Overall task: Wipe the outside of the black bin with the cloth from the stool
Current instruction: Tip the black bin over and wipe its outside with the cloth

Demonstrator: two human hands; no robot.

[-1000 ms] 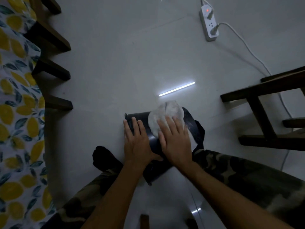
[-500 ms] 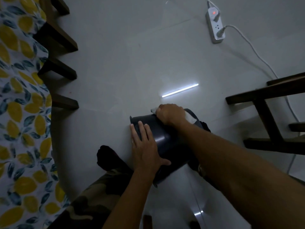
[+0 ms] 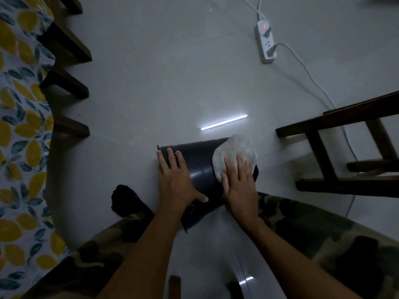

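Note:
The black bin [image 3: 199, 162] lies on its side on the pale floor between my legs, its wall facing up. My left hand [image 3: 177, 180] rests flat on the bin's left part, fingers spread, steadying it. A white fluffy cloth [image 3: 235, 152] covers the bin's right end. My right hand [image 3: 239, 186] presses flat on the near part of the cloth, fingers stretched over it. The bin's underside and its near end are hidden by my hands and legs.
A dark wooden stool [image 3: 341, 147] stands at the right. Dark table legs [image 3: 69, 89] and a lemon-print tablecloth [image 3: 19, 147] fill the left. A white power strip [image 3: 265, 43] with a cable lies far right. My camouflage trousers [image 3: 313, 238] flank the bin.
My right hand came back from the bin's far edge, where it was bunched on the cloth, and now lies flat with the cloth spread on the bin's right end. The left hand stayed put.

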